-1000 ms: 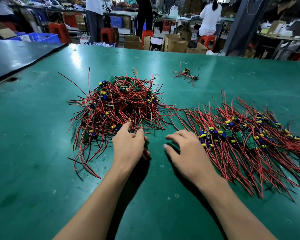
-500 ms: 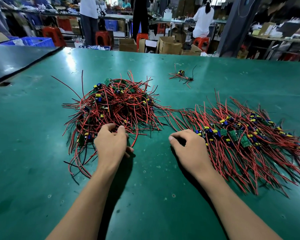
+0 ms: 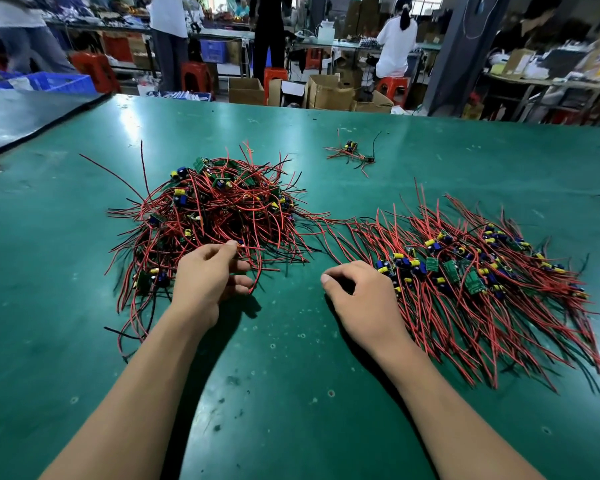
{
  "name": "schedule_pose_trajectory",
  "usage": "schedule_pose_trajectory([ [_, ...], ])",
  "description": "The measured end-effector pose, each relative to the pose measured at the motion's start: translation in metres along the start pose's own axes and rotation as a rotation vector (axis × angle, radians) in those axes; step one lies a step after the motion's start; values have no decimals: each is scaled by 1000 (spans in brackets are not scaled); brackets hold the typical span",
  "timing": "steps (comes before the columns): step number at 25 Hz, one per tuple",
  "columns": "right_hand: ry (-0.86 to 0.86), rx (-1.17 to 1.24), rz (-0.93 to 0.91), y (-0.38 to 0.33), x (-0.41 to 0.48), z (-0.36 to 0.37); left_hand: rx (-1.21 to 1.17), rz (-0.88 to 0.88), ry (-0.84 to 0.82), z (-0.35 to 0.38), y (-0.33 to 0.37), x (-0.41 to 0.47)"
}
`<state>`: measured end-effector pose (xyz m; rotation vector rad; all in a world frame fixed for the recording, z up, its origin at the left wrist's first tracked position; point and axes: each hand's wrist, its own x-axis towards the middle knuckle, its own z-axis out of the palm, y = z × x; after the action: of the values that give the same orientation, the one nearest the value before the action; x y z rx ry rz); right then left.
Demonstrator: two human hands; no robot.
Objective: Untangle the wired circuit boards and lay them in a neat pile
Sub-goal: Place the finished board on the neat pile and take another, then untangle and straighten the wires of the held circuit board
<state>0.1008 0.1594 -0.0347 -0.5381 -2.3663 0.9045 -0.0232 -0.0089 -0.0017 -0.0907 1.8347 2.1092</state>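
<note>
Fingers [image 3: 230, 247] of the left hand [image 3: 205, 285] pinch strands of the tangled heap [image 3: 215, 209]; the right hand [image 3: 361, 299] lies curled against the laid-out pile [image 3: 482, 271] on the counter [image 3: 291, 375], its grip hidden

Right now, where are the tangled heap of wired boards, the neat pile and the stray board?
Tangled heap of red-wired green circuit boards [image 3: 219, 209]: head view, mound's middle.
Flat neat pile of red-wired boards [image 3: 474, 283]: head view, a green board.
Lone stray wired board [image 3: 350, 146]: head view, its components.

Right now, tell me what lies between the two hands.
Only bare green table, in the head view, between the left hand pinching a wire and the right hand.
</note>
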Motion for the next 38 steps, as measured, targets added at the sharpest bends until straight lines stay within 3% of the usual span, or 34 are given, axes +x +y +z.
schedule_pose_trajectory([
  [7,-8,6,6,2,0,-1,-156,-57,29,-4,6,5],
  [10,-6,16,8,3,0,-1,-83,-70,13,-2,7,1],
  [12,5,38,8,1,0,-2,-32,-92,-117,4,5,-13],
  [17,-122,37,-22,-5,1,-5,32,-245,-676,25,-7,-56],
  [20,-183,121,-123,-12,-3,-8,46,-235,-846,26,-8,-62],
  [22,-141,167,-166,-15,-4,-9,40,-224,-867,25,-9,-63],
  [24,-125,332,-80,-20,-5,-7,25,-213,-888,24,-12,-63],
  [26,-149,631,101,-26,-4,-7,6,-215,-875,23,-14,-63],
  [29,-274,1111,296,-30,-1,-18,1,-283,-719,27,-15,-59],
  [31,-388,1188,310,-29,-1,-24,-56,-321,-641,28,-14,-54],
  [34,-564,1270,333,-28,-5,-21,-163,-309,-673,26,-11,-51],
  [38,-542,1226,367,-29,-6,-17,-186,-228,-764,23,-14,-55],
])
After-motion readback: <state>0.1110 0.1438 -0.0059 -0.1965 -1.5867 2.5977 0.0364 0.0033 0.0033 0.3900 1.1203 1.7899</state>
